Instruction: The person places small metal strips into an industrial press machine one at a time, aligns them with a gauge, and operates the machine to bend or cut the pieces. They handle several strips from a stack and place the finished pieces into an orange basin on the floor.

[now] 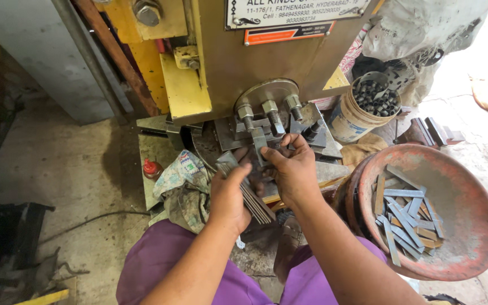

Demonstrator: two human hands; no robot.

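**A:** What is nearest the camera?

**B:** A person in purple clothing is sitting low, both forearms reaching forward. The left hand (230, 195) is gripping a fanned bundle of flat metal strips (249, 195), its fingers clamped around the bundle's middle.

**A:** And the other hand?

**B:** The right hand (292, 169) is pinching a single strip (260, 148) between thumb and fingertips, holding it just under the press tooling (269, 116).

**A:** How would those strips handle?

**B:** They are looking thin, stiff and hard-edged, probably light singly but weighty bundled. Gripping the flat faces, away from the cut ends, seems safest.

**A:** What is lying around?

**B:** A crumpled rag (182, 183) is sitting left of the hands, a red bowl (470, 226) of more strips to the right. Farther back, a bucket (351, 121) of small dark parts is standing beside the yellow-and-brown press machine (244, 56).
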